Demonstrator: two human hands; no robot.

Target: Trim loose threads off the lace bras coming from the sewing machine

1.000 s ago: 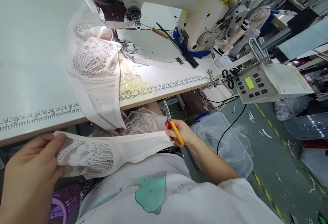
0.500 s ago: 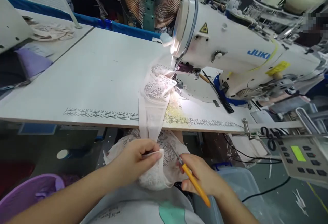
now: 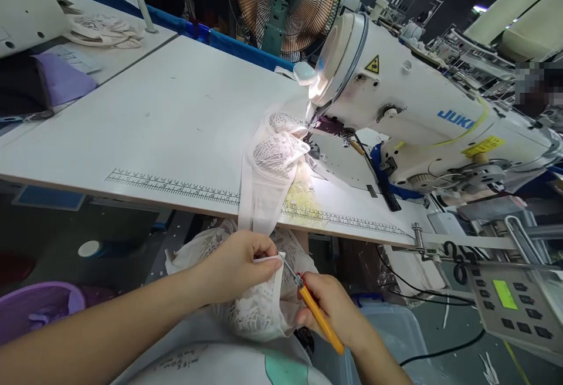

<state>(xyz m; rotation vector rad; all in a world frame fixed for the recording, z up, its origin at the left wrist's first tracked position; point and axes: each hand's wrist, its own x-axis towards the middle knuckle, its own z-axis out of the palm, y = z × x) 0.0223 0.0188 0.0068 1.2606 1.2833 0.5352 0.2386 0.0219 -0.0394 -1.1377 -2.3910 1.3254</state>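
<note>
1. I'm holding the bra [image 3: 255, 314] just in front of my shirt [image 3: 220, 367]; no cut-off end is showing, so I'm judging this cut unfinished.
2. My left hand [image 3: 240, 267] is pinching the bra's white band [image 3: 278, 285], thumb pressed to fingers.
3. My right hand [image 3: 328, 300] is curling firmly around the scissors [image 3: 323, 323], their tip meeting the band's corner; I can't tell how far the blades are parting.
4. Beyond, a second bra [image 3: 272, 153] is lying on the table [image 3: 185, 121], reaching the machine [image 3: 409, 80]; how much stitching is remaining, I can't tell.
</note>
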